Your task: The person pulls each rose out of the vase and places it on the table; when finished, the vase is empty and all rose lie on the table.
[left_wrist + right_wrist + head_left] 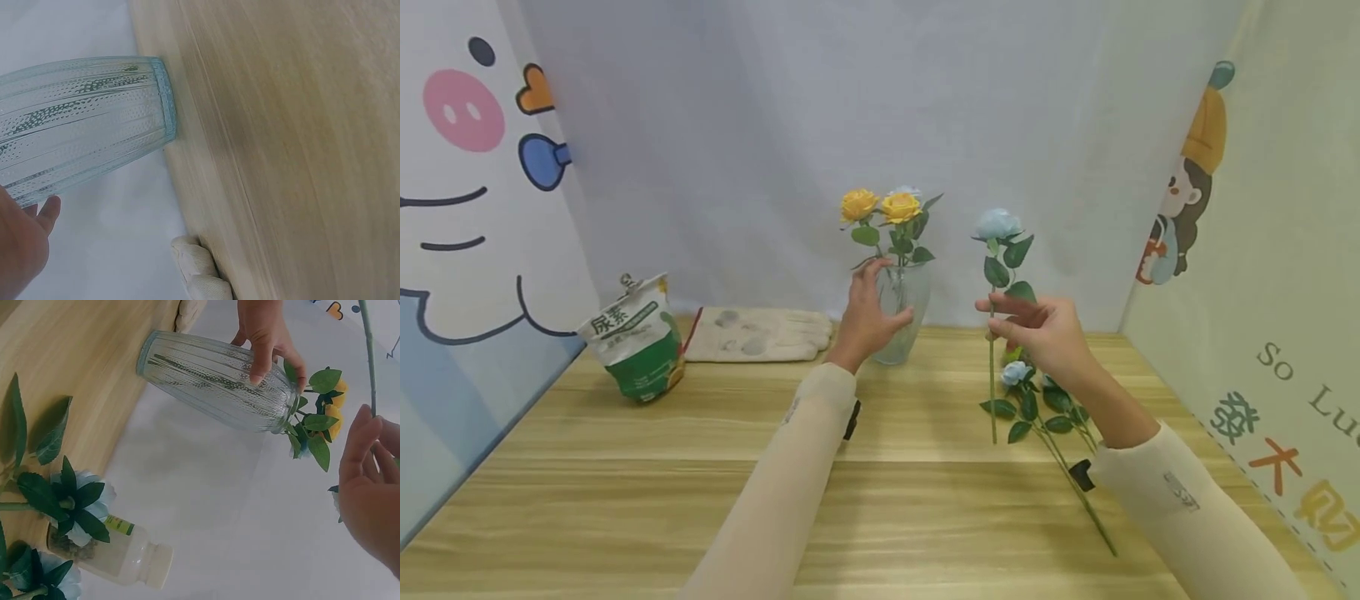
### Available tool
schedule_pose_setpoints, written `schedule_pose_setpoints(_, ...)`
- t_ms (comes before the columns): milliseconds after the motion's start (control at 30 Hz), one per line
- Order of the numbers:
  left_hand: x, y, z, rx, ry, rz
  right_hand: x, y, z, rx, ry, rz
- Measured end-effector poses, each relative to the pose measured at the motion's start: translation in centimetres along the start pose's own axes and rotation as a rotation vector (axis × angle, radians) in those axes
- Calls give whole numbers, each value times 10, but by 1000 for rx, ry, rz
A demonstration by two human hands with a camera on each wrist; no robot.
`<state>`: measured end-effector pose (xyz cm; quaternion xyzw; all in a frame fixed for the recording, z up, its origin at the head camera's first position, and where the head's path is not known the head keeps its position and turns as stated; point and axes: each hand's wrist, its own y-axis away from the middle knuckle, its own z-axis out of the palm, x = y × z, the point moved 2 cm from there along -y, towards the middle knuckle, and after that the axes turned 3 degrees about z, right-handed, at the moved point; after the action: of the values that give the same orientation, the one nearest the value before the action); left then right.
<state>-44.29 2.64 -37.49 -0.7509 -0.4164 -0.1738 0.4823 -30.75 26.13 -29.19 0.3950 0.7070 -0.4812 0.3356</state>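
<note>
A clear ribbed glass vase [904, 308] stands upright toward the back of the table, with yellow roses [901, 207] and a pale blue one in it. My left hand [871, 315] holds the vase near its rim, thumb along the side, as the right wrist view shows. To the right, my right hand [1047, 332] pinches the green stem of a light blue rose [997, 223] between thumb and fingers. That rose hangs upright, bloom on top, its stem end over the table. Below this hand, more blue roses [1017, 372] lie on the wood.
Behind the lying roses is a clear bottle [128, 556] with a cream lid, mostly hidden in the head view. At the back left, a white and green bag [643, 350] with a clip stands by a cream work glove [756, 335]. Cloth walls enclose the wooden table [647, 500].
</note>
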Motion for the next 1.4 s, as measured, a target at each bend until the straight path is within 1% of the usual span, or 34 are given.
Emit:
schedule_pose_setpoints(67,0,0,0,-1,-4,-1,1,4,-1,-10,14,21)
schedule_pose_setpoints(267,0,-1,-1,2,-12,3,10,13,-3,-39,32,45)
schedule_pose_setpoints(467,-1,-1,-1,14,-6,16,18,20,-5,-44,59,86)
schedule_pose_setpoints(667,0,0,-1,-5,-13,7,25,27,-8,-60,93,129)
schedule_pose_setpoints(800,3,0,-2,-4,-7,5,29,31,-10,-64,105,160)
schedule_pose_setpoints(1000,3,0,-2,-4,-9,5,37,37,-10,-123,137,264)
schedule_pose_setpoints(1167,0,0,1,-6,-18,5,42,42,-11,-167,160,299)
schedule_pose_setpoints(1300,0,0,1,1,-11,13,46,46,-12,-183,170,349)
schedule_pose_setpoints(1400,1,0,0,5,-3,12,48,49,-13,-209,164,372)
